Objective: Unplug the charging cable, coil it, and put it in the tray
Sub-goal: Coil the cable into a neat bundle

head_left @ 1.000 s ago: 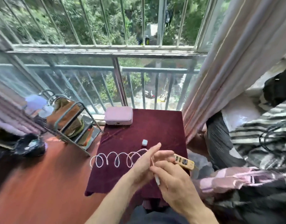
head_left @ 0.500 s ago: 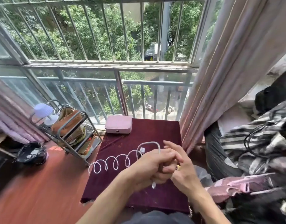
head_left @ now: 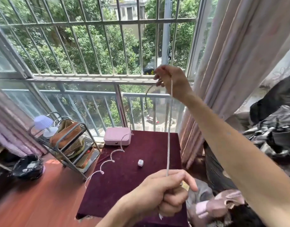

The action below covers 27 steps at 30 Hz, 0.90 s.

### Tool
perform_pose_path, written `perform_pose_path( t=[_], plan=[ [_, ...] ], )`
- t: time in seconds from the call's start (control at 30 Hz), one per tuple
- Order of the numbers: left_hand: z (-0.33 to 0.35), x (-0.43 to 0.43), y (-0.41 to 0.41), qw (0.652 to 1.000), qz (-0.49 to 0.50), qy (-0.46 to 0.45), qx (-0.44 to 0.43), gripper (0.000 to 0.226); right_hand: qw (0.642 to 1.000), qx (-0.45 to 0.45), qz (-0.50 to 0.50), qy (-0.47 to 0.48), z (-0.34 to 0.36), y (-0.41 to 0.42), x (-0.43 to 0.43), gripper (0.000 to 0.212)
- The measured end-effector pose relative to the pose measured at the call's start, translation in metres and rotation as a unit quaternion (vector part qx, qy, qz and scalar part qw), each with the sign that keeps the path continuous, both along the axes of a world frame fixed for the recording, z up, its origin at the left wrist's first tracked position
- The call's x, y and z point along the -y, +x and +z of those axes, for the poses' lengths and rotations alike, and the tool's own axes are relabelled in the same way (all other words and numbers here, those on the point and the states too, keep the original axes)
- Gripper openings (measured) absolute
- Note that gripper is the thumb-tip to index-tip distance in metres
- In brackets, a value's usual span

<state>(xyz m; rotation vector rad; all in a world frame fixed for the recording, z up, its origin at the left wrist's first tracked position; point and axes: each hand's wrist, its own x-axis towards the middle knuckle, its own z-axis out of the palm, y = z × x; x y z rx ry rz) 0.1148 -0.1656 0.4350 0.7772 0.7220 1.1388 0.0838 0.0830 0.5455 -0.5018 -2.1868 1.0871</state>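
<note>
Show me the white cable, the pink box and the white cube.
white cable (head_left: 168, 145), head view, taut middle stretch
pink box (head_left: 117, 136), head view, top face
white cube (head_left: 140, 162), head view, its centre

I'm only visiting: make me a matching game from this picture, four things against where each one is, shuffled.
Things: 1 cable; 2 pink box; 3 small white cube; 4 right hand.
Places: a far edge of the table; b raised before the window bars; c taut, up from the left hand; d alone mid-table.
Pairs: 1c, 2a, 3d, 4b.

Home room, barred window (head_left: 98, 46), pink curtain (head_left: 231, 54), clothes pile (head_left: 275, 125), cluttered metal rack (head_left: 70, 145)
</note>
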Motion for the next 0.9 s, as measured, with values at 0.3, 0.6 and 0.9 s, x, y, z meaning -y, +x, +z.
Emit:
perform_pose_path(
  t=[0.3,0.6,0.9],
  plan=[
    [-0.09,0.006,-0.107,0.912,0.348,-0.14,0.166,0.028,0.994,0.017,-0.008,0.103,0.028,-0.041,-0.035,0.032],
    [-0.138,0.058,-0.196,0.827,0.498,-0.206,0.161,0.037,0.994,0.05,0.008,0.092,0.062,-0.069,-0.048,0.034],
    [-0.081,0.038,-0.125,0.952,0.257,-0.165,-0.001,0.032,0.993,0.092,0.058,-0.054,-0.014,-0.088,-0.04,0.03]
  ],
)
